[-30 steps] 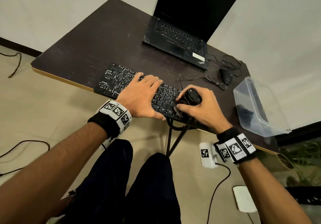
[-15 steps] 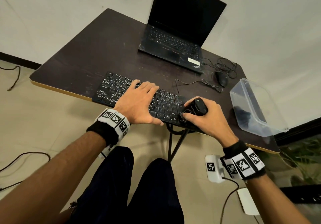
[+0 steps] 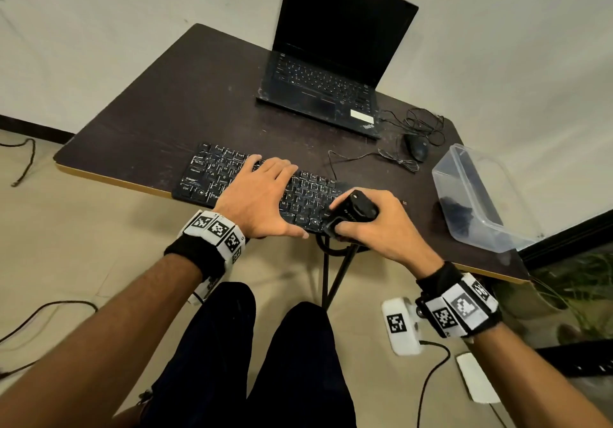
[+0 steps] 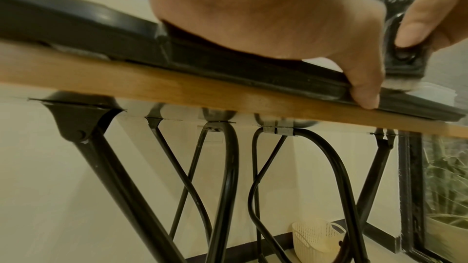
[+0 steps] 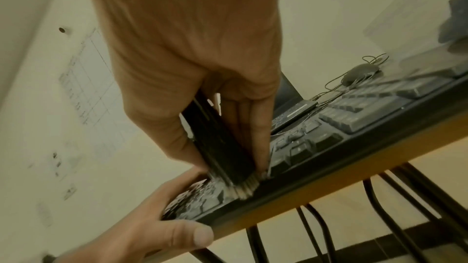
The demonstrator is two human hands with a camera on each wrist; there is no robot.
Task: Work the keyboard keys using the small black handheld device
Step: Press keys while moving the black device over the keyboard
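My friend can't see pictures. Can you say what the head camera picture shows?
A person's right hand grips a small black handheld brush device on the near right keys of a black keyboard, while the left hand lies flat on it. Behind, on the dark brown table, stands an open black laptop.

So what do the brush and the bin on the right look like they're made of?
Brush: black body, seemingly hard plastic with a slight sheen; pale bristles at its tip, fibre unclear. Bin: clear, faintly cloudy plastic, since the table shows through its walls.
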